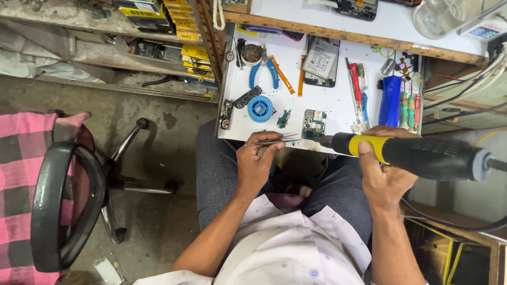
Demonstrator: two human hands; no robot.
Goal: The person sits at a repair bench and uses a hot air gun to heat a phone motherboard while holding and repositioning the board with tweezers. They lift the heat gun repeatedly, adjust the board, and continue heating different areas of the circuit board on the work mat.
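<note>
Head view shows the left hand (pixel 255 162) pinching slim metal tweezers (pixel 272 141), their tips at the near edge of the white desk (pixel 338 108), just beside a small green circuit board (pixel 313 124). The right hand (pixel 381 174) is wrapped tight around a black and yellow hot-air tool (pixel 417 154), its nozzle pointing at that board. Judging from this, the board sits so close to the edge that a nudge from the tweezers could tip it into the lap, and heat drifting sideways could reach the left fingers or the tiny board piece (pixel 283 119) nearby.
</note>
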